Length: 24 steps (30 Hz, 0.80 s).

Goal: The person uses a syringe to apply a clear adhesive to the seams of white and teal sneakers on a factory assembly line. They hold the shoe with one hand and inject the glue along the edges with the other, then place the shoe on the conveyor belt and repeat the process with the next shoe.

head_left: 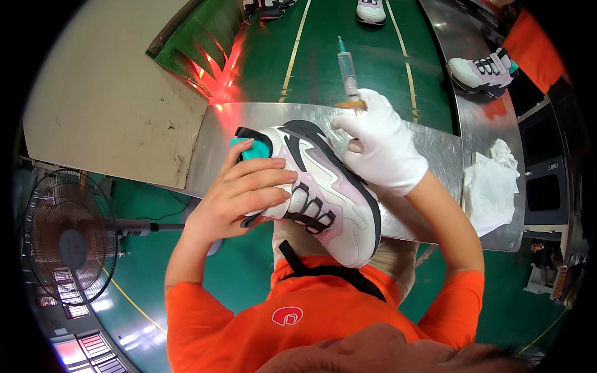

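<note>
My left hand is bare, its fingers bent over the shoe around its collar and strap, gripping it. The shoe is white, lilac and black, tilted on its side above the near part of the metal bench, toe toward my belly, heel away from me, sole turned to the right. In its opening, beside my index finger, sits a teal piece; I cannot tell whether it is lining or something tucked in.

My right hand, in a white glove, is just beyond the sole, fingers curled in and gripping the lower end of a syringe. Its see-through barrel has a teal tip pointing away from me and an amber part down by my fingers; how full it is, I cannot make out.

Ahead, the green belt carries a shoe near the top of my view and dark-soled shoes farther left. Red light spills from the slit green curtain of the hood. To the right, another shoe has teal showing at its opening, and a white cloth lies on metal.
</note>
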{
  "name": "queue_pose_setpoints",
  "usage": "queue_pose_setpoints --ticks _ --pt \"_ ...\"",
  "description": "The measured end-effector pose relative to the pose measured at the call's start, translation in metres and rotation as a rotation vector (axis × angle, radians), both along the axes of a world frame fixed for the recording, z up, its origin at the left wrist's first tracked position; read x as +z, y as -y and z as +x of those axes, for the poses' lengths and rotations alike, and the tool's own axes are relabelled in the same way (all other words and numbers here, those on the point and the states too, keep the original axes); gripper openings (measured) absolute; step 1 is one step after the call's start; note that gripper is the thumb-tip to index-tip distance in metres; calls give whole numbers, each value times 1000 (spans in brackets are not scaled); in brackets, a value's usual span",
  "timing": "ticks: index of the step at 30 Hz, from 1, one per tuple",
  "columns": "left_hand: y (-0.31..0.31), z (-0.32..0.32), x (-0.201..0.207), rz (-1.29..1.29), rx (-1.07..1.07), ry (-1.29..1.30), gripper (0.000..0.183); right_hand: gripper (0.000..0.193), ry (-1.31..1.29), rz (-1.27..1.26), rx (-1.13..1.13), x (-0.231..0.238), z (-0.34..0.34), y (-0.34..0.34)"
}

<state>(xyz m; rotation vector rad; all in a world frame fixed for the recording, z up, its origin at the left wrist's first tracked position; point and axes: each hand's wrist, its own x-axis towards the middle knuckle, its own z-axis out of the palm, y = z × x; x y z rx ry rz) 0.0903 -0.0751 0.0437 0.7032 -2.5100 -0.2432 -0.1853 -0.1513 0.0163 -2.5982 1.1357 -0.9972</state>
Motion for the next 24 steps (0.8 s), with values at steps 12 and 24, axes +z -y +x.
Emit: queue_pose_setpoints --ticks 12,24 --pt "-1 -15 14 -36 59 80 45 27 14 -76 -137 7 18 12" --pt "74 -93 87 317 318 528 58 87 972 420 -545 -5 -133 -121"
